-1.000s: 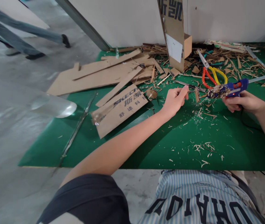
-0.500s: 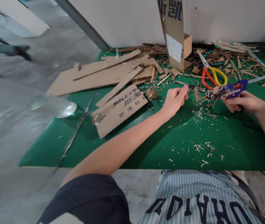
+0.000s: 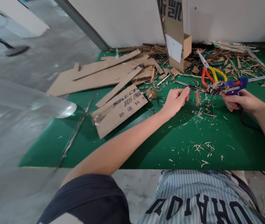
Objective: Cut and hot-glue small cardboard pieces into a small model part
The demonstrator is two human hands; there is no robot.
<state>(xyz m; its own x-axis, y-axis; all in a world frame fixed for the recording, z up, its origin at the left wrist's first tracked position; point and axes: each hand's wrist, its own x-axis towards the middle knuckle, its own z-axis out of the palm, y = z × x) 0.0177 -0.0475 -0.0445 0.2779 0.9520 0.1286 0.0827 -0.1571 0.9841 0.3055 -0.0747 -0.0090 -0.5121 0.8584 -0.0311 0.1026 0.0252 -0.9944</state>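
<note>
My right hand is wrapped round a blue hot glue gun, with a small red light lit on it. Shavings and strands cling thickly to the gun's front, and a clear glue stick juts from its back. Across from the nozzle, my left hand is closed in a pinch on a thin stick-like piece. A small cardboard strip shows at that piece's far end; whether they are joined I cannot tell. Just behind the gun lie scissors with orange and yellow handles.
Printed cardboard and longer cardboard strips lie to the left. An upright cardboard piece stands at the back amid heaped scraps. A slim blade-like tool lies beyond my left hand. Shavings dot the green table.
The glue gun has shifted slightly left and up, its front now overlapping the scissors' handles. My left hand has edged right. At far left, a walking leg has gone and a dark flat-headed tool shows.
</note>
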